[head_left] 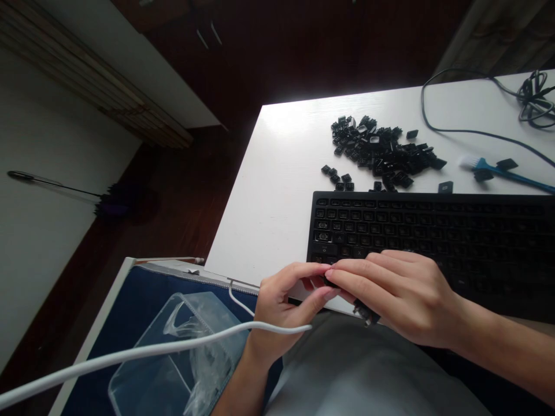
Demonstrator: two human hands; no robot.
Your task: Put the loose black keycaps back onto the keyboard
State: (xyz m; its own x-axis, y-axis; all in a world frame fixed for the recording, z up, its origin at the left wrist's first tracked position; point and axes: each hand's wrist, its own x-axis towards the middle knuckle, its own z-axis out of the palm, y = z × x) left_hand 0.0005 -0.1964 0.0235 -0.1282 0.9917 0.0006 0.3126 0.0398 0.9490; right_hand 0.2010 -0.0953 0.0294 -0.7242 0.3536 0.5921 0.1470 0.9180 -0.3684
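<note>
My left hand (292, 297) is closed in a pinch on a small black piece (331, 281), probably a keycap, over the keyboard's near left corner. My right hand (390, 286) reaches across from the right, its fingertips meeting the left ones at that same piece. Under its curled fingers a dark object with silvery metal ends (366, 312) pokes out, mostly hidden, so I cannot tell its kind. The black keyboard (390, 219) lies on the white table (260, 214). Most visible key positions lack caps; a few caps sit at its lower left.
Behind the keyboard is a heap of loose black keycaps (381, 150). A blue brush (489, 167) with white bristles and a black cable (459, 132) lie to the right. A white cable (151, 349) crosses at front left, above a clear plastic container (143, 375).
</note>
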